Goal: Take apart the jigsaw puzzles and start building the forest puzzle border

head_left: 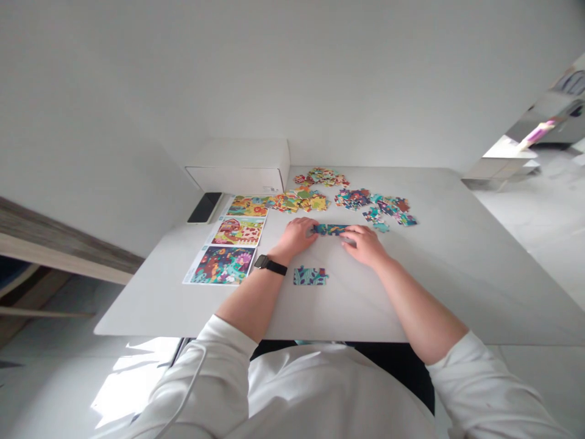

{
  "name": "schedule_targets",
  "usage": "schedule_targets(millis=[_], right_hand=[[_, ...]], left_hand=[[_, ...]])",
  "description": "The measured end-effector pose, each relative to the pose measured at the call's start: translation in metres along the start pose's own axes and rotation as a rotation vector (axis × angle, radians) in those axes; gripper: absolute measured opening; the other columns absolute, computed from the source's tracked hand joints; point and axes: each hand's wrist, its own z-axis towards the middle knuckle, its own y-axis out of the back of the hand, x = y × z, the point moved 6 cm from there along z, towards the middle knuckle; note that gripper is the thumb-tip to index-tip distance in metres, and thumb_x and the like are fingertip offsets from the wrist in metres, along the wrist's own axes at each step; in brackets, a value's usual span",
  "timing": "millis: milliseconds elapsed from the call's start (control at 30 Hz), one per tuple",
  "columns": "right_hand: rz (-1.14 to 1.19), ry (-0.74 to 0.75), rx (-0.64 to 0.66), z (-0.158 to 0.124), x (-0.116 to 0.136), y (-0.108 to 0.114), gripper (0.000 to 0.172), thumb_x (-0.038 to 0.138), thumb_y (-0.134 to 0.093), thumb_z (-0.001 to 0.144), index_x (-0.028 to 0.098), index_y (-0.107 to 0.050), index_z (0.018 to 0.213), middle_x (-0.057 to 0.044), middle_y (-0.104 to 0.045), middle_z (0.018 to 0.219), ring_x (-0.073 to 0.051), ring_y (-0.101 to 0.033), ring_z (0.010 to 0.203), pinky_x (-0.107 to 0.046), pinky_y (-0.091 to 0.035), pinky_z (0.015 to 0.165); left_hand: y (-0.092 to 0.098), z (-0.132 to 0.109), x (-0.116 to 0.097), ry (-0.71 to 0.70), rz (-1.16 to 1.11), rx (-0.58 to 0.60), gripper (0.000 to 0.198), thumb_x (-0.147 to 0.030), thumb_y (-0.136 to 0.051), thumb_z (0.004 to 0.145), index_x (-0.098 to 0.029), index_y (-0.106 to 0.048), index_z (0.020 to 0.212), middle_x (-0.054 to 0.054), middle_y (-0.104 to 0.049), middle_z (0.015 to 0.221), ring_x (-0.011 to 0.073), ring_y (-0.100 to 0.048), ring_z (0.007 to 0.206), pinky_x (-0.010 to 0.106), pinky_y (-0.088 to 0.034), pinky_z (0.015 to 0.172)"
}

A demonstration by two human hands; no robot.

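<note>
A short row of joined blue-green puzzle pieces (331, 230) lies on the white table (457, 268). My left hand (298, 235) presses its left end with curled fingers; a black watch is on that wrist. My right hand (364, 242) pinches the right end of the same row. Nearer to me lies a second small joined block of pieces (310, 275), touched by neither hand.
Three picture cards (237, 239) lie in a column at the left. Loose piles of pieces: orange-yellow (297, 201), red-green (321, 177), blue-teal (377, 207). A white box (240, 164) and a black phone (205, 207) sit at the back left by the wall.
</note>
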Motion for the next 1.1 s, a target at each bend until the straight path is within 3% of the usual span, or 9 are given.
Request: schedule_targets(millis=[300,633,1100], right_hand=[[-0.004,0.005,0.016,0.001,0.005,0.001,0.035,0.034,-0.07,0.097,0.028,-0.081,0.129,-0.01,-0.072,0.139,-0.033,-0.063,0.13,-0.051,-0.048,0.116],[0.008,0.025,0.024,0.001,0.005,0.001,0.037,0.037,-0.073,0.095,0.029,-0.081,0.131,-0.011,-0.071,0.14,-0.035,-0.062,0.131,-0.054,-0.046,0.118],[-0.009,0.038,0.036,0.0,0.006,0.001,0.038,0.039,-0.074,0.096,0.028,-0.08,0.132,-0.011,-0.071,0.142,-0.034,-0.062,0.132,-0.053,-0.047,0.119]], left_hand=[[-0.007,0.0,-0.006,-0.031,0.074,0.056,0.031,-0.027,-0.061,0.096,-0.028,-0.082,0.12,0.009,-0.075,0.13,0.0287,-0.066,0.124,0.047,-0.047,0.117],[-0.01,0.002,-0.011,-0.106,0.08,0.072,0.038,-0.02,-0.059,0.094,-0.027,-0.082,0.123,0.009,-0.077,0.133,0.0307,-0.067,0.125,0.05,-0.047,0.117],[0.001,-0.006,-0.018,-0.12,0.083,0.026,0.037,-0.022,-0.059,0.098,-0.019,-0.075,0.131,0.013,-0.075,0.137,0.0301,-0.067,0.128,0.05,-0.048,0.12]])
